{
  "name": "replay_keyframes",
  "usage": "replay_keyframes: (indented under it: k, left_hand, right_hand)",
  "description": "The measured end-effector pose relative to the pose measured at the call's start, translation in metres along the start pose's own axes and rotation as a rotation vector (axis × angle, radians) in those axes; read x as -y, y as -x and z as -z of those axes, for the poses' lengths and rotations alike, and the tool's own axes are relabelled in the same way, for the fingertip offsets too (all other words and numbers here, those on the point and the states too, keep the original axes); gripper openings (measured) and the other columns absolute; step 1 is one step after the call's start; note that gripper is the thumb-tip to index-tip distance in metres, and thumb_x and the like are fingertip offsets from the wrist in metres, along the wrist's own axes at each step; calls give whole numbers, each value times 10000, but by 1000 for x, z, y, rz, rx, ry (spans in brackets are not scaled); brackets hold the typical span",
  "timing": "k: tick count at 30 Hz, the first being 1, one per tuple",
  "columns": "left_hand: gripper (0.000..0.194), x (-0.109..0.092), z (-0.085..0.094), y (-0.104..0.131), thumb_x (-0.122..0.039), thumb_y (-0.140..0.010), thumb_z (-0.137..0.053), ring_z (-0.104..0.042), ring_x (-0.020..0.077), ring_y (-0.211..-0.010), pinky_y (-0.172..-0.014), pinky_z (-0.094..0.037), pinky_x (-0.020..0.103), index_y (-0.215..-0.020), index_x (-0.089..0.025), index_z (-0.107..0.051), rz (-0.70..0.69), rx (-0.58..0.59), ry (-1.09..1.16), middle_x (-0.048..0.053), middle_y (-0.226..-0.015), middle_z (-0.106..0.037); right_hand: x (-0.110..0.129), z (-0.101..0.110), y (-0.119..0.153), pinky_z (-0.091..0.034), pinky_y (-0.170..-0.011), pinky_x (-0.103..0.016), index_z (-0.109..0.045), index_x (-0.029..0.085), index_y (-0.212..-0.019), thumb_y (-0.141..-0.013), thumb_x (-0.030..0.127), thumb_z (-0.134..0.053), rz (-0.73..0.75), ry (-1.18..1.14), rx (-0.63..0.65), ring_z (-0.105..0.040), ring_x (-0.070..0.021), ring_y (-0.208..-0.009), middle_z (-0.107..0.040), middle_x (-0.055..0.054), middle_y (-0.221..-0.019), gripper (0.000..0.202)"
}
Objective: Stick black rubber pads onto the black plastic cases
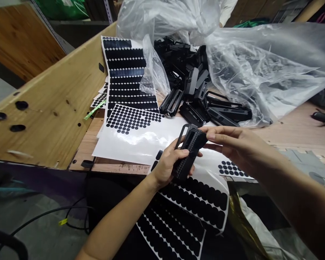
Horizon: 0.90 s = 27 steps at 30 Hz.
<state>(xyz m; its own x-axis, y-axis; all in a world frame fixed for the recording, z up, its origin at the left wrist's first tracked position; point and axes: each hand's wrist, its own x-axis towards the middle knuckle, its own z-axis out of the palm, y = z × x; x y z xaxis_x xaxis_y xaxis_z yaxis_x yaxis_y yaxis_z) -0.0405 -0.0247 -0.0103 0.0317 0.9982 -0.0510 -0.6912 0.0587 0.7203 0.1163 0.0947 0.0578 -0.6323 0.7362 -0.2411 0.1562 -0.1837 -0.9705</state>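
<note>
My left hand (166, 164) is wrapped round a black plastic part (188, 151) with a carbon-weave pattern and a thin loop on one side. The part is tilted, its upper end away from me. My right hand (222, 139) has its thumb and fingers pressed together at that upper end; whether they pinch a small sticker there I cannot make out. Beneath the hands lie white sheets of black stickers (195, 195), hanging over the table's front edge. Another sheet with small round black dots (134, 119) lies on the table, partly peeled bare.
A pile of similar black parts (192, 79) spills from a clear plastic bag (241, 65) behind my hands. A sheet of long black stickers (127, 76) lies at left, against a wooden side board (56, 104). Cables (51, 211) hang at lower left.
</note>
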Motion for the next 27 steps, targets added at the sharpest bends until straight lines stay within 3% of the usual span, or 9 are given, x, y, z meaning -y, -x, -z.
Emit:
replay_keyframes:
  k: [5, 15, 27]
  left_hand:
    - [474, 1, 2, 0, -361, -902, -618, -623, 120, -525, -453, -468, 225, -1316, -172, -483, -11, 10, 5, 114, -1034, -701]
    - [485, 2, 1, 0, -353, -892, -617, -623, 121, -522, -442, -463, 223, -1323, -174, -481, -14, 12, 20, 117, -1040, -710]
    - [478, 3, 3, 0, -357, -894, -621, -623, 124, -526, -447, -473, 225, -1311, -167, -486, -25, 19, 18, 88, -988, -695]
  right_hand:
    - [-1, -5, 2, -585, -965, -461, -806, 251, -801, -689, 446, -927, -31, 8, -36, -718, -273, -1009, -783, -56, -1074, 254]
    - [0, -7, 0, -593, -917, -403, -808, 263, -795, -691, 419, -930, -13, -9, -39, -717, -230, -945, -783, -26, -984, 223]
    - [-2, -9, 3, -529, -907, -385, -795, 232, -845, -731, 469, -897, 85, 140, -69, -679, -227, -935, -776, -49, -1024, 282]
